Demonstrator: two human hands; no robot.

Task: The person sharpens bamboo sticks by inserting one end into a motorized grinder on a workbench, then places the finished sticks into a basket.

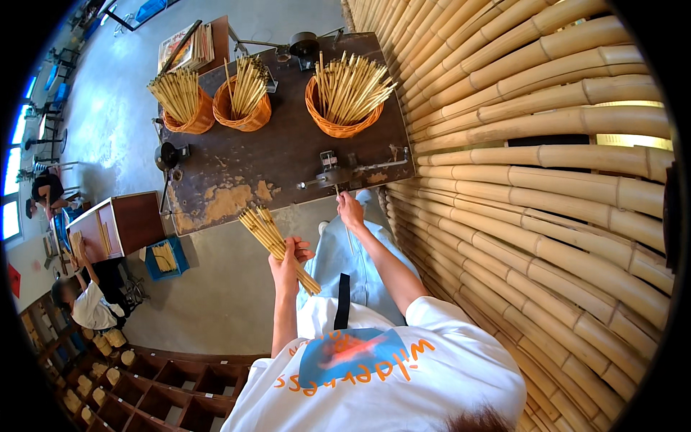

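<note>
The left hand has its fingers curled around a bundle of bamboo sticks, which slants in front of the body, by the near edge of the dark surface. The right hand is just beside a metal device at the surface's near right, fingers bunched; whether they grip something thin cannot be told. Three stick-filled wicker baskets stand on the far side.

I count three wicker baskets, one worktable beneath them, one hand-held bundle of sticks and the wearer's two hands.
</note>
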